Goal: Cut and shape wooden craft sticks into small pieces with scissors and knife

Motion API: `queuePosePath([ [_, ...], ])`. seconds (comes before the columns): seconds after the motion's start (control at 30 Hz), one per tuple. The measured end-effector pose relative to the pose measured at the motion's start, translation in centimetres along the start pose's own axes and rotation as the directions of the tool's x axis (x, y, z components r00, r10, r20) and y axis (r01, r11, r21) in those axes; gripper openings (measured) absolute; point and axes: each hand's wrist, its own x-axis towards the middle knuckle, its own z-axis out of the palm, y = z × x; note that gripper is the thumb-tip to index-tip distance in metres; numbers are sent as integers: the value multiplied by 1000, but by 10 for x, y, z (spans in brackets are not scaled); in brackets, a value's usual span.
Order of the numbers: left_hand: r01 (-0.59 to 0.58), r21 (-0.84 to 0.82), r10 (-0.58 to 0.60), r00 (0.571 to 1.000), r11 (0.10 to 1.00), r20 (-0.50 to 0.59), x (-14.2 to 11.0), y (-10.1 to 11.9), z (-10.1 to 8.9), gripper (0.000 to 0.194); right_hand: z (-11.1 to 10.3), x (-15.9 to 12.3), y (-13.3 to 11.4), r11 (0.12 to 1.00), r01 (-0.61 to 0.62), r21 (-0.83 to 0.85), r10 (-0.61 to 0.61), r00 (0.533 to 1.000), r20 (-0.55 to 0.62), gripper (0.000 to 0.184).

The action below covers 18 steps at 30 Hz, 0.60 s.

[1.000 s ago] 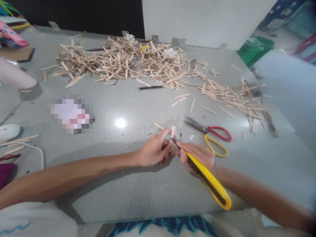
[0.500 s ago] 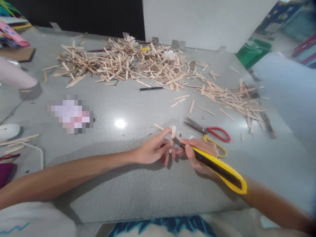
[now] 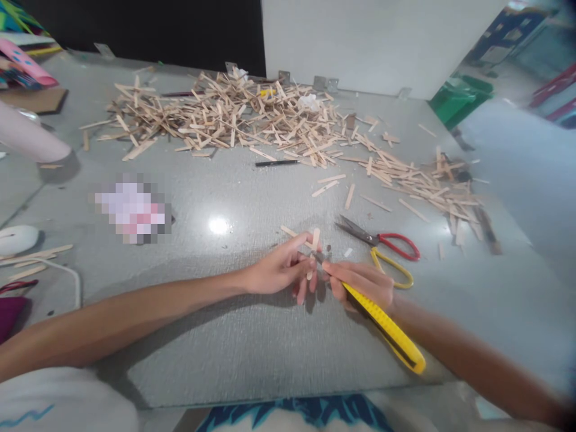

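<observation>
Between the thumb and fingers of my left hand (image 3: 288,265) is a small wooden craft stick (image 3: 316,239), held upright, its lower end showing beneath the thumb. My right hand (image 3: 360,281) is wrapped round a yellow utility knife (image 3: 389,327). The knife's blade (image 3: 318,257) touches or nearly touches the stick at my left fingertips; the exact contact is too small to tell. Just beyond my right hand lie scissors (image 3: 375,240) with one red and one yellow handle, blades parted. A loose stick (image 3: 294,234) lies behind my left hand.
A long heap of craft sticks (image 3: 216,120) spreads along the table's back and right side. A black pen-like rod (image 3: 276,162) lies before it. At left are a blurred-out item (image 3: 132,207), a white mouse (image 3: 18,239) and a pale roll (image 3: 31,135). A green bin (image 3: 463,99) stands beyond.
My right hand has rolled over the knife, and the knife's rear end has swung down and to the left. My left hand keeps its hold on the stick, almost still.
</observation>
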Motion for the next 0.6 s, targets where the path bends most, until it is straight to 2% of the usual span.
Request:
queuePosePath([
  [0.1, -1, -13, 1, 1000, 1000, 15, 0, 0, -1, 23, -4, 4, 4, 973, 206, -106, -204, 979, 24, 51],
  [0.2, 4, -24, -4, 1000, 1000, 27, 1, 0, -2, 25, -10, 12, 7, 950, 286, -122, -280, 958, 70, 50],
  [0.37, 9, -34, -8, 999, 999, 45, 0, -1, -4, 26, -18, 22, 14, 894, 439, -87, -421, 892, 167, 35],
  [0.43, 7, -26, -5, 998, 1000, 61, 0, 1, -5, 25, -19, 23, 17, 900, 431, -66, -418, 896, 148, 31],
  [0.5, 8, -23, -6, 997, 1000, 72, 0, 2, -5, 24, -19, 22, 19, 924, 380, -50, -372, 920, 122, 29],
  [0.57, 13, -21, -12, 998, 1000, 66, 0, 4, -5, 25, -20, 17, 19, 950, 310, -25, -307, 948, 82, 25],
  [0.6, 15, -17, -15, 998, 1000, 54, 0, 4, -5, 25, -20, 15, 18, 972, 235, -9, -234, 969, 76, 23],
])
